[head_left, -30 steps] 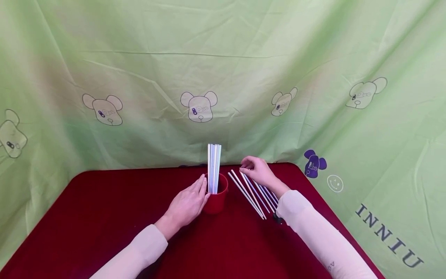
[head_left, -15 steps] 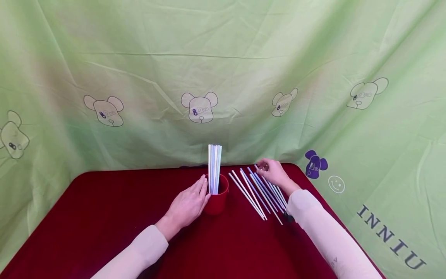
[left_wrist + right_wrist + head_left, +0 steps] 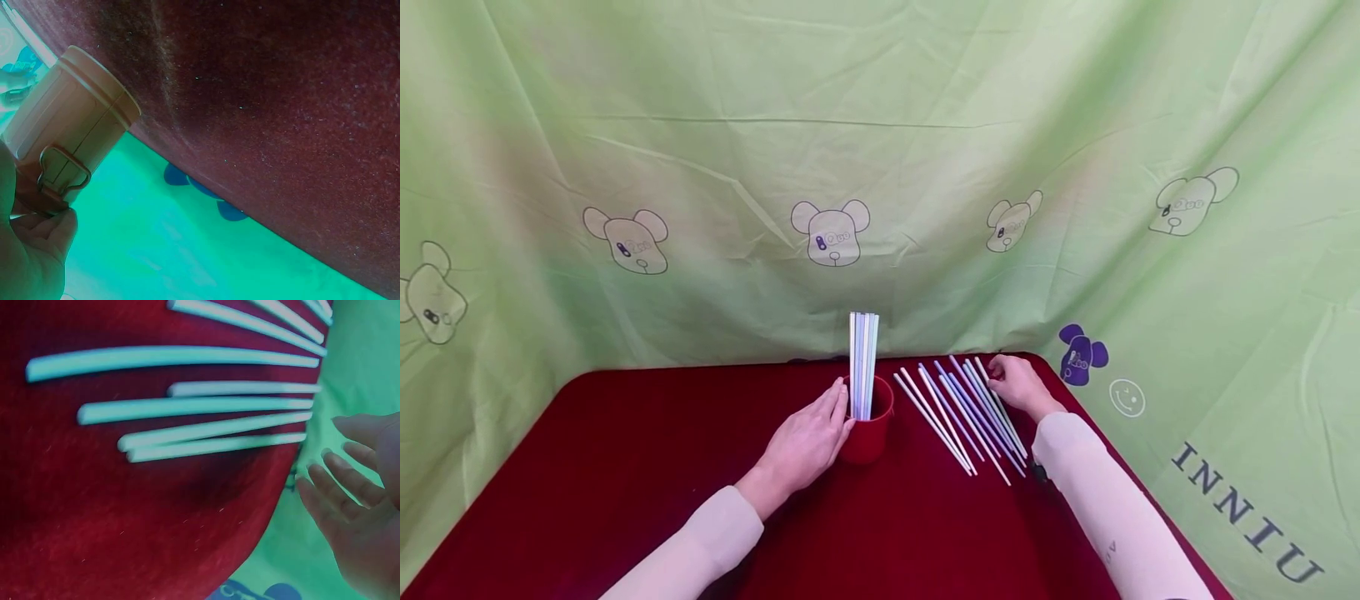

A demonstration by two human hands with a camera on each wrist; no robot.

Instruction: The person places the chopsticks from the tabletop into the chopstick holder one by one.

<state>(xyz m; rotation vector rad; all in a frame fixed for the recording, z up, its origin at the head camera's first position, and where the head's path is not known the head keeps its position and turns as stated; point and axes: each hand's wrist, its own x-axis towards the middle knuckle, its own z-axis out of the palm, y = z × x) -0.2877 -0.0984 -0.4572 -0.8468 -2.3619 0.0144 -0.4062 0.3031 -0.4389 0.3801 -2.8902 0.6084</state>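
Note:
My left hand (image 3: 805, 437) holds a small red bucket (image 3: 862, 447) at its left side, fingers along the rim. In the left wrist view the thumb (image 3: 62, 231) lies close by the bucket's wire handle (image 3: 65, 169). Upright in the bucket stands a bundle of thin white, blue and lilac sticks (image 3: 862, 358). Right of it, several loose sticks (image 3: 932, 425) lie fanned out on the table. My right hand (image 3: 1018, 385) is at the fan's far right end, fingers loosely bent and holding nothing. In the right wrist view, its fingers (image 3: 319, 503) are spread apart from the stick ends.
Dark red cloth (image 3: 647, 467) covers the table. A green printed curtain (image 3: 925, 150) hangs behind it and along both sides, close to the table's back edge. A small black object (image 3: 1039, 472) shows beside the right sleeve (image 3: 1097, 492).
My right hand has moved right across the loose sticks to the fan's right end, uncovering more of them. The left hand stays at the bucket.

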